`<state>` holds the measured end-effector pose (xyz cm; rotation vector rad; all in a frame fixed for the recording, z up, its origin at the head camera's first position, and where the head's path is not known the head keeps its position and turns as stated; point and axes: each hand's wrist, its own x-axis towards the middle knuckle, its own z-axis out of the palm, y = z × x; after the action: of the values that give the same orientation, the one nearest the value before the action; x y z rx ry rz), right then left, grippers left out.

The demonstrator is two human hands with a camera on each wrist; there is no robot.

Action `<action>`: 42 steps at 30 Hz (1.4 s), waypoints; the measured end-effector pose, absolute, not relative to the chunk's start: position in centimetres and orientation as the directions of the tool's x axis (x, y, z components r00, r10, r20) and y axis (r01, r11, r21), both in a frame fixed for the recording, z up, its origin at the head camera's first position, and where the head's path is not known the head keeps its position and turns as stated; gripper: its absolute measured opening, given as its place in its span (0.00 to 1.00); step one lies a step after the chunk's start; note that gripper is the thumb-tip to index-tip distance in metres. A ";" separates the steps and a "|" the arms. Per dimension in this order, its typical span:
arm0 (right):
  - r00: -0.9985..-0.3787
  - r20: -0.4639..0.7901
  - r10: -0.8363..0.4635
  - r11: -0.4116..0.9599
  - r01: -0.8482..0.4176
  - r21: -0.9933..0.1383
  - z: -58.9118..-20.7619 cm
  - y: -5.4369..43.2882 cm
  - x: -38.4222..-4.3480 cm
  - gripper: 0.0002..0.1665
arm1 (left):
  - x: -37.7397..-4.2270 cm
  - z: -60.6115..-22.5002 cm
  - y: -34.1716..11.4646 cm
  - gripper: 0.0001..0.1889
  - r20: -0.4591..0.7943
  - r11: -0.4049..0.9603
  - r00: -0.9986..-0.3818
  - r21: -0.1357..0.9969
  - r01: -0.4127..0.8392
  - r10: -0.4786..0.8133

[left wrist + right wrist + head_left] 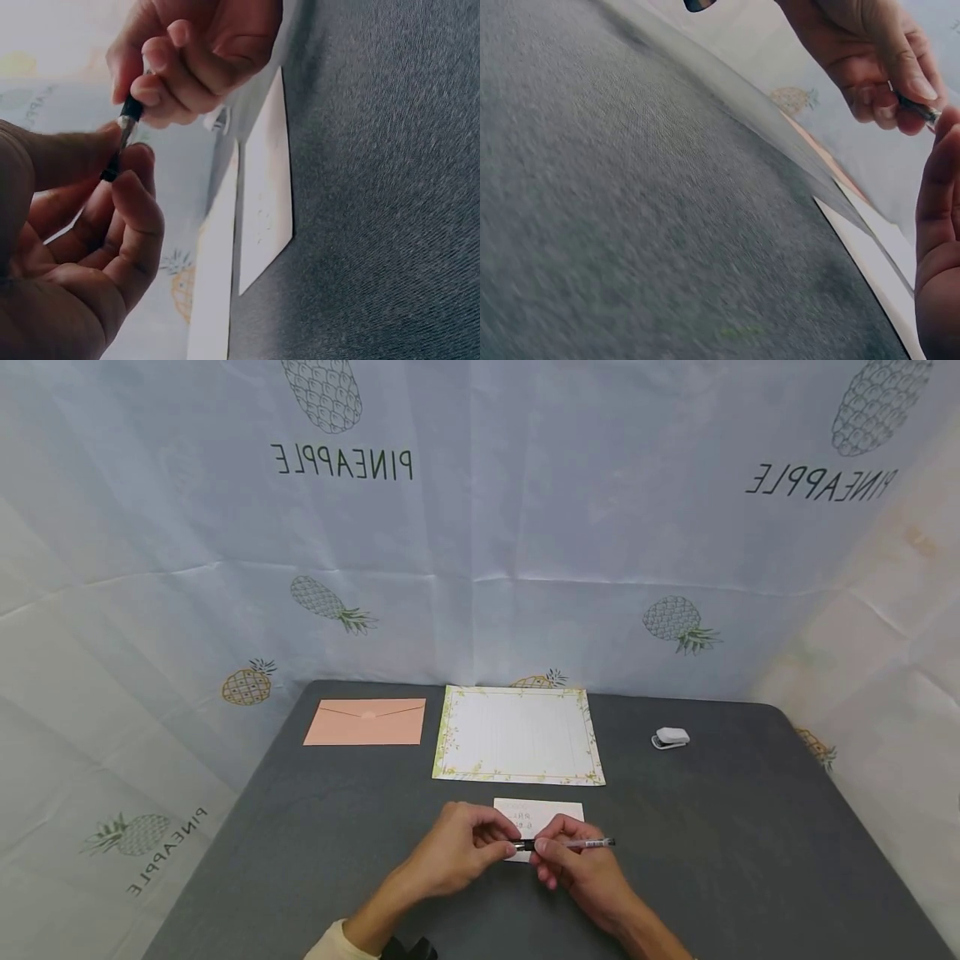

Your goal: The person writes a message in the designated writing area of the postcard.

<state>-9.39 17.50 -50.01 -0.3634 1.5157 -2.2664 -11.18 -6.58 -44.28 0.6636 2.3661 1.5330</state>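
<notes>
Over the table, both hands meet at a pen with a clear barrel and a black grip section. My right hand holds its barrel, which points off to the right. At the writing end, my left hand pinches a small dark-ended piece, probably the cap, between thumb and fingers. In the left wrist view the metal tip and black grip of the pen show between the two hands. Below lies a small white card with a few handwritten lines; the hands partly cover it in the head view.
A floral-bordered sheet of letter paper lies beyond the card. To its left is a pink envelope, to its right a small white stapler. A pineapple-print curtain stands behind the dark grey table.
</notes>
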 end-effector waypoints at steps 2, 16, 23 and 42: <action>-0.885 0.011 -0.465 -0.355 0.175 -0.918 -50.0 17.2 -9.3 0.12 | -11.0 -44.2 -6.7 0.05 0.043 0.345 -0.872 0.908 0.237 0.487; -0.881 0.015 -0.473 -0.367 0.182 -0.912 -49.7 16.9 -8.8 0.10 | -11.0 -44.2 -7.0 0.05 0.031 0.313 -0.878 0.928 0.204 0.478; -0.908 0.023 -0.419 -0.358 0.141 -0.923 -48.9 19.0 -8.5 0.16 | -12.1 -43.8 -8.2 0.04 0.031 0.306 -0.875 0.930 0.202 0.483; -0.893 0.074 -0.445 -0.115 -0.025 -0.993 -49.5 18.9 -7.0 0.11 | -13.3 -44.4 -5.5 0.12 0.090 0.100 -0.914 0.985 0.140 0.397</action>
<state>-6.96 18.86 -49.46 -0.5209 1.8707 -2.0867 -13.26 -5.47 -44.39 0.5403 2.1733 1.9090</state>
